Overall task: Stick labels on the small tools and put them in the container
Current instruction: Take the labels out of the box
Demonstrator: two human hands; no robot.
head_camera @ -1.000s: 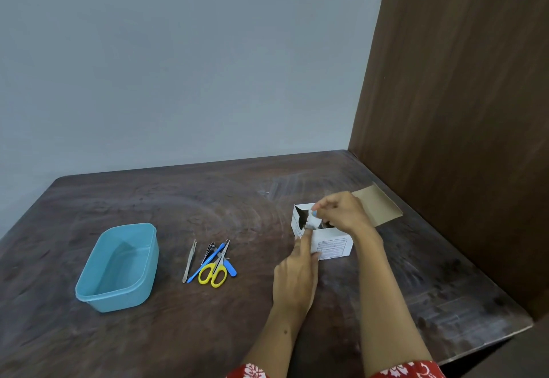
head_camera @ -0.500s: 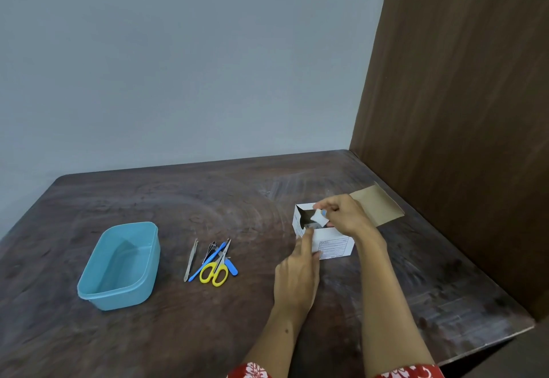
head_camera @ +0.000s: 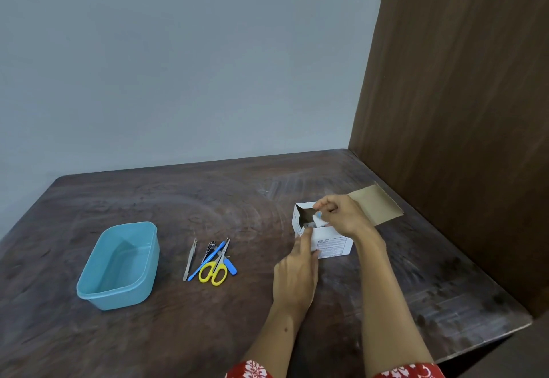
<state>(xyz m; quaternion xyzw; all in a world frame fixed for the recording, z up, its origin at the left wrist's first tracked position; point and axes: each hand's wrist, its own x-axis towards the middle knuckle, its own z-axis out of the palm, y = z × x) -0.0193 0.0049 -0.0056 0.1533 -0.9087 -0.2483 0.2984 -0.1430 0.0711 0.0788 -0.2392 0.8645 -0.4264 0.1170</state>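
Small white cardboard box (head_camera: 332, 245): a panel of fine print on its near side, too small to read.
Elsewhere: no readable text.

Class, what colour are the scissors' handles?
Yellow; the scissors show best in the head view.

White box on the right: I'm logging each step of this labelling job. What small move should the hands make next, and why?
Probably lift the right hand clear of the white box, bringing out the small white piece it pinches, while the left hand steadies the box front. The scissors and tweezers lie unlabelled, and the blue container holds nothing.
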